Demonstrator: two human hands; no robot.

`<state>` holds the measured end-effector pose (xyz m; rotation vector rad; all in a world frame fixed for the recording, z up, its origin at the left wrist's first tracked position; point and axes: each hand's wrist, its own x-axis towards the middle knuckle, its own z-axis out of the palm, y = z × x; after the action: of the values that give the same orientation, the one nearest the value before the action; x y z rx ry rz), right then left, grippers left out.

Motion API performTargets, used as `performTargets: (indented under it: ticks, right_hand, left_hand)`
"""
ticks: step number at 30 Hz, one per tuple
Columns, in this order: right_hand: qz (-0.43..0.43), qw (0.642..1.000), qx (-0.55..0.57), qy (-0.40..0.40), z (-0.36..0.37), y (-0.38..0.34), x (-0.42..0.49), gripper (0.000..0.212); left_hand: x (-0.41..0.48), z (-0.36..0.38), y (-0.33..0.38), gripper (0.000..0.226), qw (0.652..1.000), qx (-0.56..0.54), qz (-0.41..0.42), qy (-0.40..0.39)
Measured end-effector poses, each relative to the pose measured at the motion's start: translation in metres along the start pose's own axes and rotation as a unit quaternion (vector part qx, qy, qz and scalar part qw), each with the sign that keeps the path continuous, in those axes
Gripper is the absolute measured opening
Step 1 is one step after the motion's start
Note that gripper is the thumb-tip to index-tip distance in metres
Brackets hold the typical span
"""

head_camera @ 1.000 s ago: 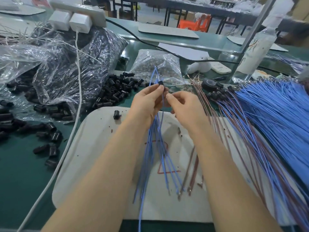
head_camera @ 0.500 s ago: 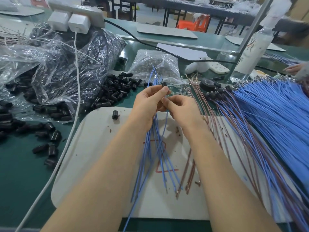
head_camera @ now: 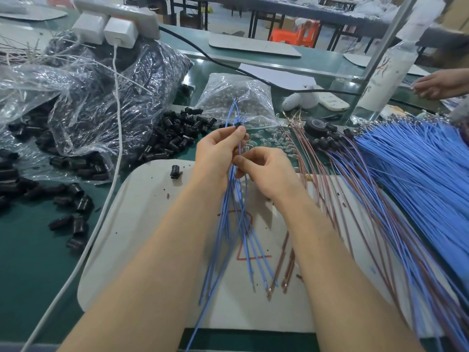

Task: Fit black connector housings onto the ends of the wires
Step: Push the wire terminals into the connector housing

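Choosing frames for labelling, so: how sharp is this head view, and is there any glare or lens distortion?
Head view: left hand, right hand and blue wires are sharp; glare streaks the clear plastic bags at left; the metal post leans with wide-angle distortion; the far benches are soft.

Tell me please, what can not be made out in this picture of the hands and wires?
Head view, black housing: too small, partly covered by the left hand; seating unknown.
Right hand: curled fingers hide which of the blue wires it pinches.
Blue wire pile: cut off by right edge.
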<state>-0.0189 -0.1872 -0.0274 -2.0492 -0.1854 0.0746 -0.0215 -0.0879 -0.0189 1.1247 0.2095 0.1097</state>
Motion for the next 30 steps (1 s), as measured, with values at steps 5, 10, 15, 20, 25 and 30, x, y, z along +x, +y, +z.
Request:
performTargets:
  ticks: [5, 10, 15, 20, 25, 30]
  right_hand:
    - [0.003, 1.000, -0.004, -0.010, 0.001, 0.004, 0.004, 0.022]
    - [-0.028, 0.995, -0.083, 0.043, -0.008, 0.009, 0.004, 0.028]
    - [0.093, 0.925, -0.297, 0.218, -0.052, 0.036, 0.013, 0.034]
    - [0.192, 0.915, -0.307, 0.178, -0.056, 0.050, 0.021, 0.037]
    - [0.166, 0.930, -0.242, 0.221, -0.060, 0.047, 0.019, 0.020]
    - [0.043, 0.957, -0.094, 0.270, -0.059, 0.035, 0.013, 0.008]
  left_hand:
    - [0.003, -0.003, -0.001, 0.023, 1.000, -0.007, 0.004, 0.013]
    - [0.015, -0.007, -0.004, 0.016, 0.999, -0.028, -0.011, 0.029]
    - [0.028, -0.017, -0.008, 0.011, 0.995, -0.067, -0.041, 0.064]
    - [0.031, -0.019, -0.011, 0.012, 0.994, -0.075, -0.051, 0.058]
    - [0.031, -0.018, -0.012, 0.010, 0.994, -0.075, -0.063, 0.050]
    - [0.027, -0.017, -0.009, 0.008, 0.996, -0.072, -0.052, -0.023]
